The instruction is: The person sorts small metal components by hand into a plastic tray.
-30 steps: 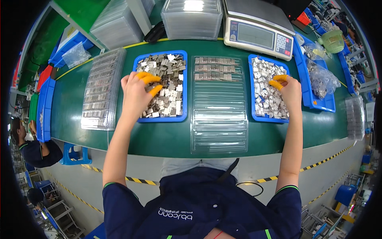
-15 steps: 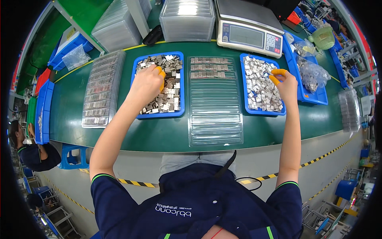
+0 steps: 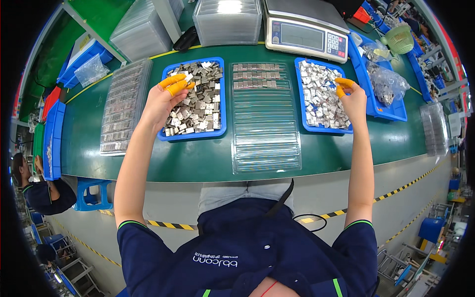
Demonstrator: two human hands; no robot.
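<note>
My left hand [image 3: 162, 101], with yellow finger cots, pinches a small silvery metal connector shell [image 3: 188, 76] above the left blue tray [image 3: 223, 106]. That tray is heaped with similar grey metal shells [image 3: 198, 116]. Over the near right part of the other blue tray [image 3: 301, 106] is my right hand [image 3: 353, 99], also in yellow finger cots. Its thumb and finger are bent toward each other; whatever lies between them is too small to make out. White and silver small parts [image 3: 319, 94] fill this tray. Between the trays lies a clear ribbed blister tray [image 3: 266, 133], its far rows holding metal connectors [image 3: 260, 75].
Left of the trays sits a stack of filled blister trays [image 3: 126, 106]. Behind stand clear tray stacks [image 3: 227, 22] and a weighing scale [image 3: 307, 37]. A blue bin [image 3: 391, 111] with plastic bags is at right. Another person [image 3: 47, 195] works at far left.
My left hand has drawn back and left from the heap, lifting a metal shell. My right hand stays over its tray with fingers slightly closer together. The whole view has shifted slightly.
</note>
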